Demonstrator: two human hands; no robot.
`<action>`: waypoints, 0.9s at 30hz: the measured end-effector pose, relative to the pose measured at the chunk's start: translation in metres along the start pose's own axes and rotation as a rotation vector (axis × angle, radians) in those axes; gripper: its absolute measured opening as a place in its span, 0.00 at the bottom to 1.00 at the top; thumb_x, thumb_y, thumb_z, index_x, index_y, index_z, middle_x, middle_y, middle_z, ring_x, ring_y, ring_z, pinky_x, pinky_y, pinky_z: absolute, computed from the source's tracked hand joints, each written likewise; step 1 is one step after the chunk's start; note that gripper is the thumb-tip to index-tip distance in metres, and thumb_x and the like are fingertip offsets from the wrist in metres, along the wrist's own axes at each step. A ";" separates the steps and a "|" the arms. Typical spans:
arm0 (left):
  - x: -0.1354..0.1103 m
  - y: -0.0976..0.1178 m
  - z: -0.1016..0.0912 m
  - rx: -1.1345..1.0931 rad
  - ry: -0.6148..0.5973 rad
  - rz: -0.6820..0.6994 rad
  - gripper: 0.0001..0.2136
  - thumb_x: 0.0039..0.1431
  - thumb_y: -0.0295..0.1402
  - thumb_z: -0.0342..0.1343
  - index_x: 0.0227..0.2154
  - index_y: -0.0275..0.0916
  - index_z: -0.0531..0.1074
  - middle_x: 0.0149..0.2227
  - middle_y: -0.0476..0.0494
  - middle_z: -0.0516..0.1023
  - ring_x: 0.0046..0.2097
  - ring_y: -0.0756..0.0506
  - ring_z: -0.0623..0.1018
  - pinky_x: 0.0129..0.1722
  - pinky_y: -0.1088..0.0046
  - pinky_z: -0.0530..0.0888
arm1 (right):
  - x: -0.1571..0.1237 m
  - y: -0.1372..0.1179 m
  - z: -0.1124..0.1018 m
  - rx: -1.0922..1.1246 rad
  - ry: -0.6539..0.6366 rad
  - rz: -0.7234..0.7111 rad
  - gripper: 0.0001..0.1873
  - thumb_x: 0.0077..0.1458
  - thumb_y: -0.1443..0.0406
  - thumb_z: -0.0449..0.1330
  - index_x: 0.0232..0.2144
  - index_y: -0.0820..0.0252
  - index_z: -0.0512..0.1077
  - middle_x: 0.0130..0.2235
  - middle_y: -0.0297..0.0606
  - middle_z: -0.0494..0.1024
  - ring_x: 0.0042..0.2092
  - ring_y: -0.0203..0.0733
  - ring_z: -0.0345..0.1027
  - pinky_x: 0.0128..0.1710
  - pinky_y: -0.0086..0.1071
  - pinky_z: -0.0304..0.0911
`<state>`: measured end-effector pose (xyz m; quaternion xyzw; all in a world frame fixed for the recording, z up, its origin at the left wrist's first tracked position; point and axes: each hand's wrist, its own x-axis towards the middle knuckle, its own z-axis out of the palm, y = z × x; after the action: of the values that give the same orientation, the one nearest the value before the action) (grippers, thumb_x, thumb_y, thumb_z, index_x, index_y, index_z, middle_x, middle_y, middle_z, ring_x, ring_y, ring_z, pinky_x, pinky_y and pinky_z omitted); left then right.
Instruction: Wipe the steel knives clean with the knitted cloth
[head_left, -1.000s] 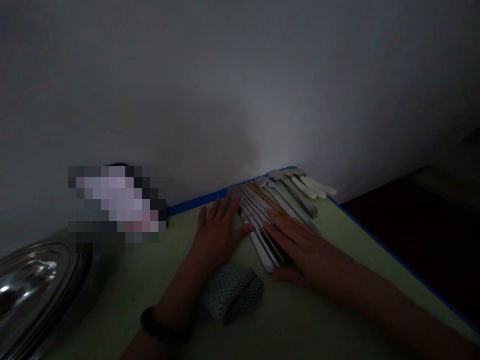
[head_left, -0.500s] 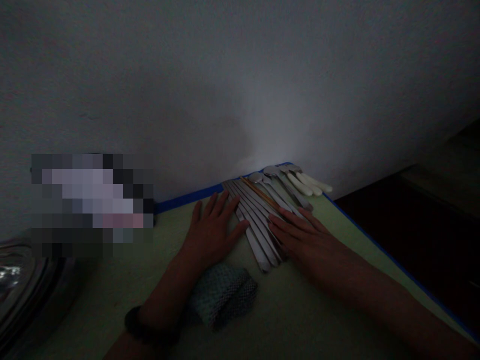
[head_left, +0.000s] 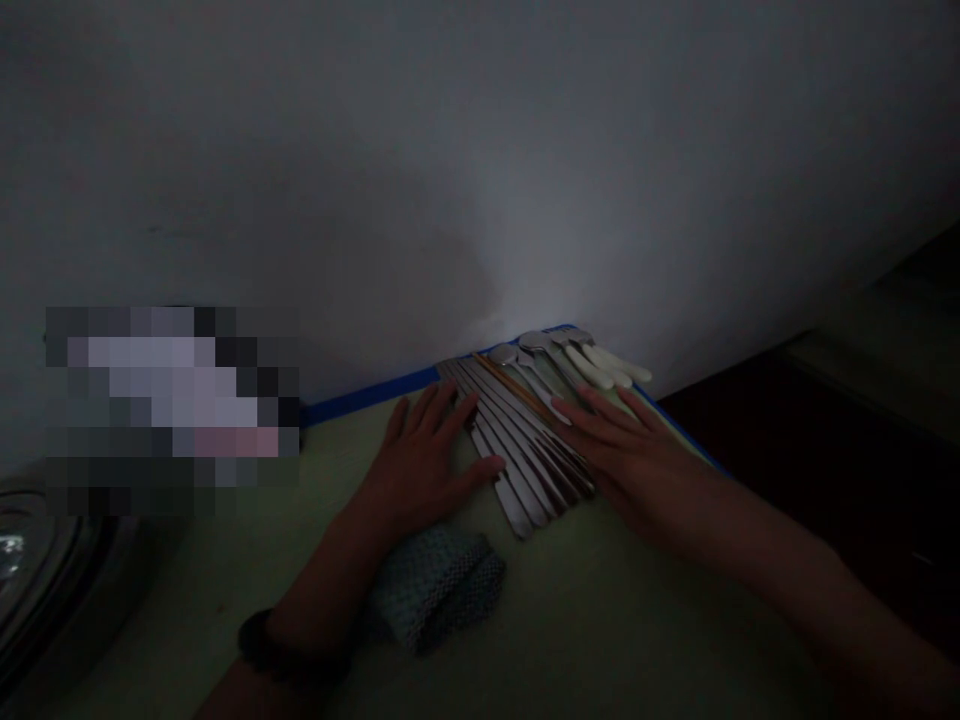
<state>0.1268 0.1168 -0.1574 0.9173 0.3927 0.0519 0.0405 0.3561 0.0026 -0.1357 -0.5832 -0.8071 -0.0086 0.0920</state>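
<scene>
Several flat metal knives [head_left: 517,440] lie fanned out side by side near the wall, with a pair of brown chopsticks [head_left: 499,378] among them. My left hand [head_left: 420,455] rests with spread fingers on the left edge of the fan, thumb touching the outermost piece. On the other side, my right hand [head_left: 630,440] lies flat and open, fingertips over the chopsticks and spoon handles. Metal spoons [head_left: 534,345] lie to the right of the chopsticks. Beyond them are forks with white handles [head_left: 600,370]. A folded checked cloth [head_left: 439,580] sits below my left wrist.
The green tabletop [head_left: 247,560] has a blue edge [head_left: 367,392] along the grey wall [head_left: 375,200]. At the far left stands a shiny round metal lid or pot [head_left: 30,580]. A blurred-out object [head_left: 172,380] is behind it. Right of the table is a dark floor [head_left: 757,430].
My right hand has slid up and right, uncovering more of the knives' lower ends. My left hand stays on the fan's left side. The view has shifted slightly.
</scene>
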 end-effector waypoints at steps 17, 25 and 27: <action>0.001 0.007 -0.002 0.004 -0.042 0.114 0.41 0.50 0.63 0.43 0.62 0.43 0.51 0.66 0.39 0.47 0.66 0.35 0.48 0.63 0.49 0.46 | -0.003 -0.008 0.000 0.145 -0.108 -0.064 0.32 0.48 0.76 0.47 0.57 0.66 0.61 0.61 0.45 0.61 0.64 0.45 0.46 0.64 0.48 0.41; 0.001 0.006 0.000 0.032 -0.044 0.139 0.40 0.52 0.62 0.42 0.63 0.43 0.48 0.66 0.39 0.45 0.66 0.36 0.46 0.62 0.50 0.48 | -0.002 0.005 -0.013 0.223 -0.165 -0.058 0.37 0.47 0.74 0.51 0.62 0.63 0.53 0.64 0.42 0.53 0.66 0.47 0.39 0.64 0.49 0.40; 0.001 0.006 0.000 0.039 -0.044 0.142 0.40 0.53 0.62 0.41 0.64 0.43 0.47 0.67 0.39 0.44 0.66 0.36 0.46 0.62 0.51 0.48 | -0.004 0.011 -0.017 0.216 -0.163 -0.051 0.38 0.47 0.74 0.52 0.62 0.61 0.51 0.66 0.40 0.48 0.66 0.47 0.35 0.64 0.49 0.40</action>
<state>0.1314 0.1132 -0.1572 0.9444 0.3266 0.0266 0.0274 0.3696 -0.0001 -0.1209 -0.5479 -0.8227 0.1235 0.0878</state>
